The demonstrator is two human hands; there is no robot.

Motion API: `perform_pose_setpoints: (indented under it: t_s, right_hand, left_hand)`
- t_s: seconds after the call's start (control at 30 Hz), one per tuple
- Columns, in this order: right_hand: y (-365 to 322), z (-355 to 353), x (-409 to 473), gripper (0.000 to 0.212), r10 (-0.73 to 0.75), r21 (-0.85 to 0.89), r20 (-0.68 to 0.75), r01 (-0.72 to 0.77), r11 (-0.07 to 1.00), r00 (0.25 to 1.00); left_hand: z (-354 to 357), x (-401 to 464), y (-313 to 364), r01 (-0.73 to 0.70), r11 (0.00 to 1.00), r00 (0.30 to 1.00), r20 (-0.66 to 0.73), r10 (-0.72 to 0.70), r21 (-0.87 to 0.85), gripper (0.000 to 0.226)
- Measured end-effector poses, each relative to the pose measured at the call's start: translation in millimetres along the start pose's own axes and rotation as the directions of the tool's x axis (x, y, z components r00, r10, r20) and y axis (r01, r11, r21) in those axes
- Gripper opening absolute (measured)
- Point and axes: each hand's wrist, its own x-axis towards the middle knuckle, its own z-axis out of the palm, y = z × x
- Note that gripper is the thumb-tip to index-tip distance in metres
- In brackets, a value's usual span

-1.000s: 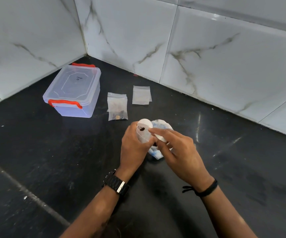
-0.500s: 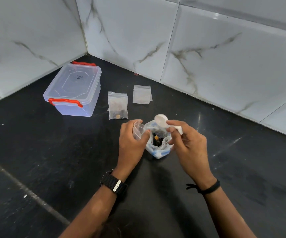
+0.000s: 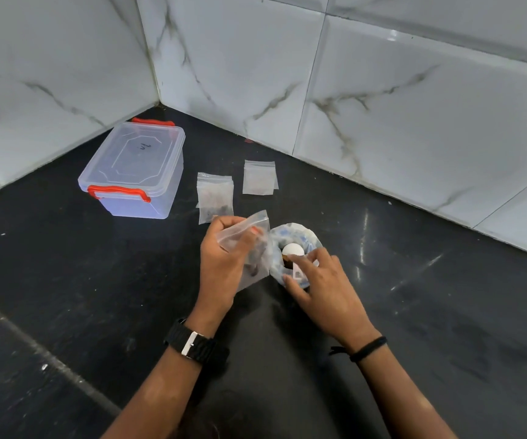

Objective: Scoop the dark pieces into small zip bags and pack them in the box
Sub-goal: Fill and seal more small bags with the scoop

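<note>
My left hand (image 3: 224,267) grips a small clear zip bag (image 3: 249,239) with a few dark pieces showing low inside it, held just left of the open source bag (image 3: 301,231). A white spoon (image 3: 293,249) lies bowl-up in that source bag, over dark pieces (image 3: 286,263). My right hand (image 3: 325,289) reaches into the source bag, index finger and thumb pinching the spoon's handle. The clear box (image 3: 135,172) with red latches stands closed at the back left. A filled zip bag (image 3: 214,198) lies flat beside it.
A small stack of empty zip bags (image 3: 259,178) lies behind the source bag. Everything sits on a black countertop (image 3: 97,296). White marble-tiled walls (image 3: 382,106) meet in a corner behind the box.
My right hand lowered the spoon from above the source bag down into it. My left hand drew the small zip bag up and to the left, clear of the source bag.
</note>
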Motion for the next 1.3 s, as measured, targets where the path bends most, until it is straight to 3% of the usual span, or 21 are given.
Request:
perform_pose_setpoints:
  t_s: [0.07, 0.2, 0.4, 0.5, 0.67, 0.8, 1.07, 1.2, 1.3]
  right_hand:
    - [-3.9, -8.9, -0.1, 0.036, 0.045, 0.232, -0.102, -0.020, 0.972, 0.994]
    - [-15.2, -28.9, 3.0, 0.019, 0.147, 0.639, -0.183, 0.004, 0.769, 0.972]
    - [-17.1, -33.0, 3.0, 0.005, 0.164, 0.836, -0.112, 0.004, 0.549, 0.980]
    - [-18.7, -33.9, 0.8, 0.005, 0.152, 0.883, -0.084, 0.003, 0.470, 0.985]
    - [-19.4, -33.5, 1.0, 0.005, 0.148, 0.866, -0.091, 0.005, 0.500, 0.985]
    - [-17.1, -31.8, 1.0, 0.009, 0.171, 0.847, -0.144, 0.032, 0.530, 0.975]
    - [-17.0, -35.2, 0.0, 0.011, 0.149, 0.879, -0.106, 0.023, 0.477, 0.983]
    - [-20.6, -32.9, -1.0, 0.011, 0.097, 0.865, -0.097, 0.036, 0.500, 0.991]
    - [-23.6, -31.9, 0.2, 0.014, 0.155, 0.913, -0.136, 0.063, 0.403, 0.978]
  left_hand:
    - [-1.2, -0.6, 0.1, 0.010, 1.000, 0.998, 0.066, -0.011, 0.021, 0.021]
    - [1.2, -7.4, -1.0, 0.091, 0.994, 0.970, 0.221, -0.104, 0.067, 0.022]
    - [5.8, -17.4, -1.3, 0.113, 0.993, 0.939, 0.322, -0.121, 0.043, 0.028]
    - [3.2, -18.4, -0.4, 0.130, 0.991, 0.941, 0.313, -0.131, 0.025, 0.025]
    - [1.2, -21.5, 2.0, 0.169, 0.985, 0.933, 0.315, -0.173, 0.041, 0.028]
    - [-1.2, -21.2, 0.6, 0.213, 0.976, 0.936, 0.296, -0.192, -0.040, 0.023]
    - [-3.7, -18.5, 6.3, 0.093, 0.995, 0.978, 0.192, -0.087, -0.023, 0.019]
    - [-3.2, -18.4, 4.2, 0.089, 0.996, 0.981, 0.173, -0.087, -0.002, 0.020]
    - [-3.3, -18.2, 3.3, 0.092, 0.996, 0.978, 0.189, -0.091, 0.006, 0.021]
